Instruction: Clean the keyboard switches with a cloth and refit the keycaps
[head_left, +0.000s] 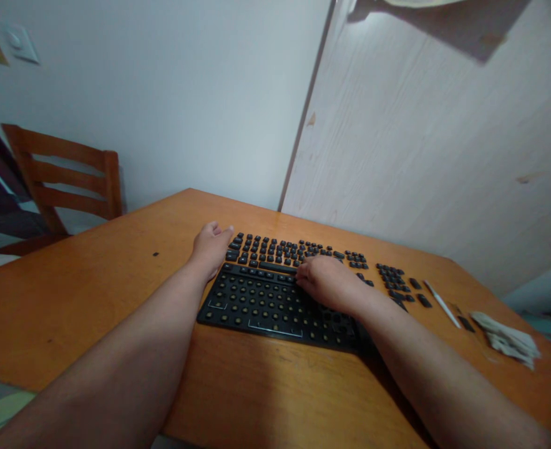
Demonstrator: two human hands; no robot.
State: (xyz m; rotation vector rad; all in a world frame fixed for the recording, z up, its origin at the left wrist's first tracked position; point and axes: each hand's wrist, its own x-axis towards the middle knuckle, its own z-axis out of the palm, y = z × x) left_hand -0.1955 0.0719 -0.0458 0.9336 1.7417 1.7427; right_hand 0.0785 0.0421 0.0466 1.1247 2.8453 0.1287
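A black keyboard [256,305] lies on the table with its top row of keys fitted. Below that row, bare switch posts show. My left hand [212,249] rests by the keyboard's upper left corner, thumb apart from the loosely curled fingers, with nothing seen in it. Over the top row is my right hand [326,280], fingers bunched and pointing down onto the keys; whatever they pinch is hidden. Loose black keycaps [275,249] lie in rows just behind the keyboard, a long space bar [277,267] among them.
More keycaps [392,280] sit to the right, near a white pen-like stick [442,304] and a crumpled pale cloth [507,337]. A small dark piece [156,254] lies at left on the wooden table [116,293]. A wooden chair [69,171] stands beyond; walls border the back.
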